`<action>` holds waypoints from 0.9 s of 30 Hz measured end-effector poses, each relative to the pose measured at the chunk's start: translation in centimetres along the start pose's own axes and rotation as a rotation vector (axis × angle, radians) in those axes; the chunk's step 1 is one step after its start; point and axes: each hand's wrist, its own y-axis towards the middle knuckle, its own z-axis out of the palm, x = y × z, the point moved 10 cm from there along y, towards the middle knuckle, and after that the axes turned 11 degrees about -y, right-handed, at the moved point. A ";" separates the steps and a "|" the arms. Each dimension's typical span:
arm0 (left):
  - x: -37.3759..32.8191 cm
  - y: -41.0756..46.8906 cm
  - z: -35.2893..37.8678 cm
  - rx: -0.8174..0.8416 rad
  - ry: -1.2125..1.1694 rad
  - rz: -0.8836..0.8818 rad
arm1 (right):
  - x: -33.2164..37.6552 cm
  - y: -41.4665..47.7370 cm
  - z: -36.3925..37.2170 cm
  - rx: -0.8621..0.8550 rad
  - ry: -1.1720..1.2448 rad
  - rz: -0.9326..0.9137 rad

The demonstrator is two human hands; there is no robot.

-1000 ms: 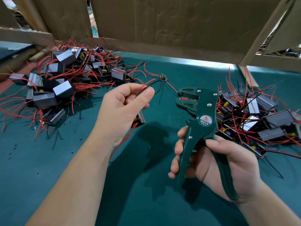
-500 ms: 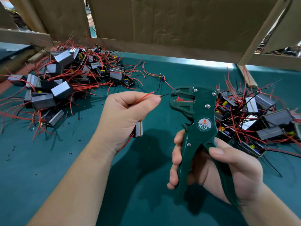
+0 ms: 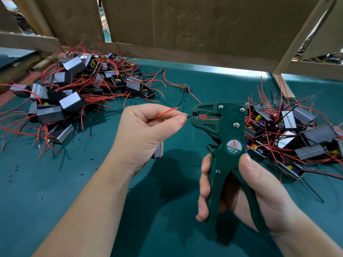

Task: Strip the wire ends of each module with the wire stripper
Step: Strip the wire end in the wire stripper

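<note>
Black wire (image 3: 189, 116) tip is now entering the wire stripper (image 3: 232, 138) mid-frame. Fingers of left hand (image 3: 146, 134) are pinching the thin, limp wire near its tip; right hand (image 3: 246, 197) fingers are clamping the handles.

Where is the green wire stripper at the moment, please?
In the head view, the wire stripper stands upright right of centre, gripped by the right hand, with its head beside the left hand and a pile of modules just to its right.
</note>
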 end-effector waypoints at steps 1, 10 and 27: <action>0.0 0.0 -0.1 -0.004 0.009 -0.002 | 0.4 -0.5 0.7 -0.026 -0.052 0.083; -0.3 0.1 0.0 0.005 0.039 0.026 | 0.3 -0.4 0.1 -0.055 -0.112 0.090; 0.1 0.1 -0.2 0.017 0.081 0.026 | 0.1 -0.6 0.1 -0.098 -0.120 0.125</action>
